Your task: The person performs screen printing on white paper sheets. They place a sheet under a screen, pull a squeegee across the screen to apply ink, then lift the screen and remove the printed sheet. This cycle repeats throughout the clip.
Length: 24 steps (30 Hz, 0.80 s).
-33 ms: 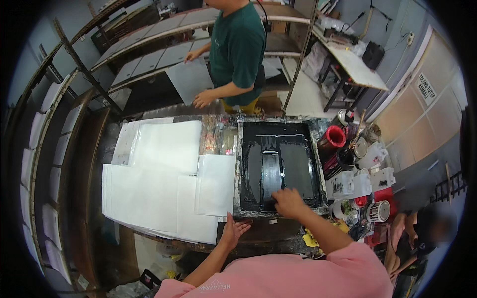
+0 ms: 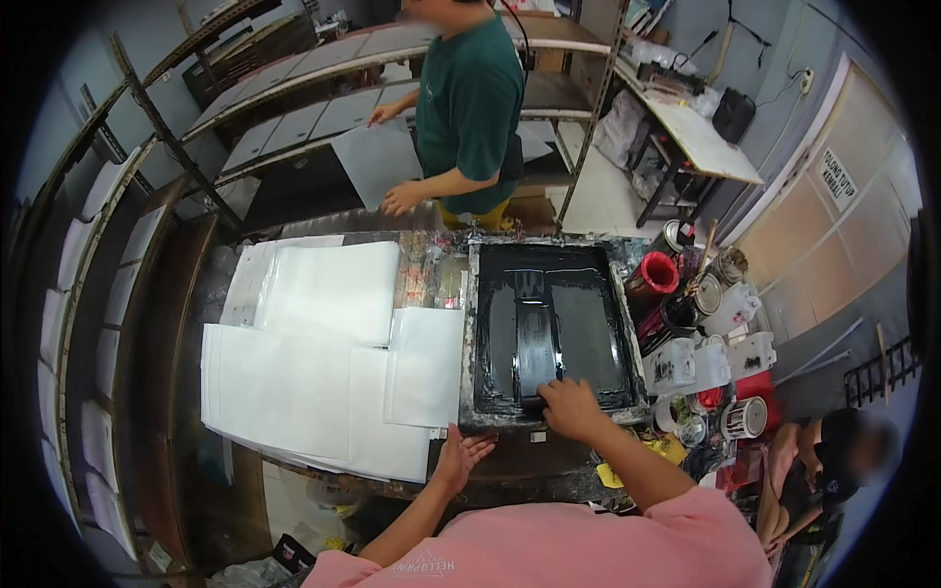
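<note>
A screen-printing frame (image 2: 642, 390) lies on the worktable, its mesh (image 2: 588, 338) coated with wet black ink. Along the mesh, running far to near, lies a long dark squeegee (image 2: 536, 343). My right hand (image 2: 571, 407) has its fingers closed on the squeegee's near end. At the frame's near left corner is my left hand (image 2: 466, 458), palm turned up and fingers stretched out, holding nothing. Its thumb is by the frame's edge; whether it touches cannot be made out. White sheets (image 2: 424, 367) lie just left of the frame.
More white sheets (image 2: 279, 377) overlap on the table's left. Ink tubs, including a red one (image 2: 659, 272), and white bottles (image 2: 674, 365) crowd the right edge. Across the table a person in green (image 2: 469, 108) holds a sheet (image 2: 374, 167). Racks (image 2: 167, 147) stand at left; another person (image 2: 833, 461) sits at right.
My right hand and the squeegee have shifted slightly. A pale line across the mesh's far part is gone. My left hand stays in place.
</note>
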{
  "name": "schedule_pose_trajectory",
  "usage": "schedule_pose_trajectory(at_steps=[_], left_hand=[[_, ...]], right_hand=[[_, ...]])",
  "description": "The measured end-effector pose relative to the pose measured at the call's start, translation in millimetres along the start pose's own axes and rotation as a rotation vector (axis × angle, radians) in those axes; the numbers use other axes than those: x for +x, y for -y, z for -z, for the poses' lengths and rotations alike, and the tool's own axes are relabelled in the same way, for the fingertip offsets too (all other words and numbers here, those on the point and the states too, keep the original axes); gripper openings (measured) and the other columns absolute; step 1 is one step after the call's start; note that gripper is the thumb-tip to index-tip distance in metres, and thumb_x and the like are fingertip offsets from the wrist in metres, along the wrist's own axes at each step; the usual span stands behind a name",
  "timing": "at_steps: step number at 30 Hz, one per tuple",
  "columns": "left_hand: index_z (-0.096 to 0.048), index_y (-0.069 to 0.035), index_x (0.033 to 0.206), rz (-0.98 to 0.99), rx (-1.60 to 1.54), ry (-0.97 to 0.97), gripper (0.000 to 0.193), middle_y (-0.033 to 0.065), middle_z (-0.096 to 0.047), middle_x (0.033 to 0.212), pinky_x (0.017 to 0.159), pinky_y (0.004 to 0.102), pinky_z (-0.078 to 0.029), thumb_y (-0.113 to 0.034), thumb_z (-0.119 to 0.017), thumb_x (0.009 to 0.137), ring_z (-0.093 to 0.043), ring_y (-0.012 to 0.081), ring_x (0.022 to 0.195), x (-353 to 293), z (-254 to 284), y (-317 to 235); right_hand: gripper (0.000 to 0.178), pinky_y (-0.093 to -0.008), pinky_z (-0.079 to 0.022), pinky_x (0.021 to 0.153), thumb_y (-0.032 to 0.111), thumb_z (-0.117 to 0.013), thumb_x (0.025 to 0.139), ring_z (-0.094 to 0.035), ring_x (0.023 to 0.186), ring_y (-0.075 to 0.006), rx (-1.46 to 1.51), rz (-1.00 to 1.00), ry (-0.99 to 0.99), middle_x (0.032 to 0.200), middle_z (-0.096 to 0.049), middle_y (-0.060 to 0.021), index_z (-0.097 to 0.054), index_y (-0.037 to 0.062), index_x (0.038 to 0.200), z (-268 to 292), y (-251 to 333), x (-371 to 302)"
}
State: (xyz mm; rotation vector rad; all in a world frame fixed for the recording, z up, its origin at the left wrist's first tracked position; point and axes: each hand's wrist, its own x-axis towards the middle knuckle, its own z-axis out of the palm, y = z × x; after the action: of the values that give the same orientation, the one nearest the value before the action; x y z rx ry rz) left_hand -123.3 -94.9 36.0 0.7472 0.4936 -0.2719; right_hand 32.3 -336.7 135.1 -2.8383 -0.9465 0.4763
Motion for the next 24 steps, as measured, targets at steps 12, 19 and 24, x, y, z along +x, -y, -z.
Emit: schedule_pose_trajectory(at_steps=[12,19,24], left_hand=[[-0.030,-0.011,0.171,-0.583,0.694,0.293,0.091,0.0336,-0.026,0.172,0.131,0.0648,-0.012,-0.074,-0.041,0.106,-0.014,0.0484,0.165,10.7,-65.4,-102.5],[-0.024,-0.011,0.174,-0.420,1.884,-0.454,0.104,0.0399,-0.006,0.174,0.120,0.0807,0.010,-0.081,-0.046,0.100,0.006,0.0566,0.163,4.0,67.6,-18.1],[-0.023,0.003,0.170,-0.365,1.974,-0.502,0.122,0.0332,-0.014,0.177,0.118,0.0805,0.015,-0.089,-0.045,0.093,0.004,0.0499,0.166,2.4,76.6,1.0]], right_hand=[[0.052,-0.0540,-0.035,0.102,0.058,-0.075,0.089,-0.060,0.099,-0.0312,-0.132,0.000,-0.897,0.095,-0.065,-0.0113,-0.070,0.0065,0.095,155.8,25.8,22.4],[0.048,-0.0486,-0.038,0.095,0.050,-0.079,0.087,-0.060,0.091,-0.0320,-0.096,-0.008,-0.892,0.090,-0.065,-0.0118,-0.072,0.0033,0.093,195.5,26.2,29.5],[0.048,-0.0473,-0.038,0.093,0.051,-0.080,0.087,-0.059,0.089,-0.0318,-0.059,0.001,-0.899,0.088,-0.064,-0.0116,-0.072,0.0039,0.093,215.5,18.4,43.8]])
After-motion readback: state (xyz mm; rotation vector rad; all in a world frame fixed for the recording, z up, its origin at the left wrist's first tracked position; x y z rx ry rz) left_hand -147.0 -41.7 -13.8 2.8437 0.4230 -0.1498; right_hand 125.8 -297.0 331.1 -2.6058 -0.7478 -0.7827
